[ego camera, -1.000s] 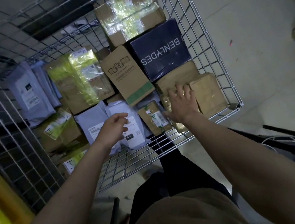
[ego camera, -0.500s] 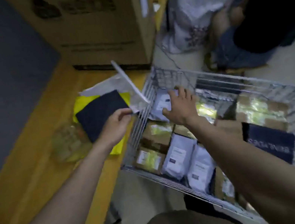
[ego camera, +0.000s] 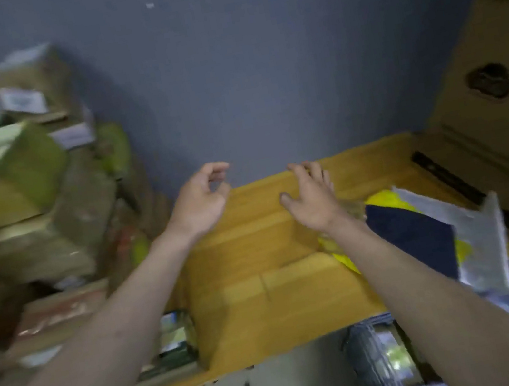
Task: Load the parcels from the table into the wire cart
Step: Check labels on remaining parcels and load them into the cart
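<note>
Hands first: left hand (ego camera: 202, 202) at frame centre, raised over the far edge of the yellow table (ego camera: 261, 280), fingers loosely curled, thumb and forefinger near each other, nothing held. Right hand (ego camera: 312, 203) just right of it, fingers spread and relaxed, palm down over the tabletop, empty; contact with the wood cannot be told. Both forearms run in from the lower corners. Picture motion-blurred. Parcels on the table at centre right: dark blue flat parcel (ego camera: 413, 236) lying on a yellow bag (ego camera: 381, 204), grey mailer (ego camera: 479, 241) overlapping their right side. Wire cart (ego camera: 377, 358) at lower right, only a corner showing, packets inside. Large cardboard box (ego camera: 495, 102) at upper right. Stack of cardboard boxes (ego camera: 22, 213) fills the left side. Blue-grey wall (ego camera: 259, 73) behind.
</note>
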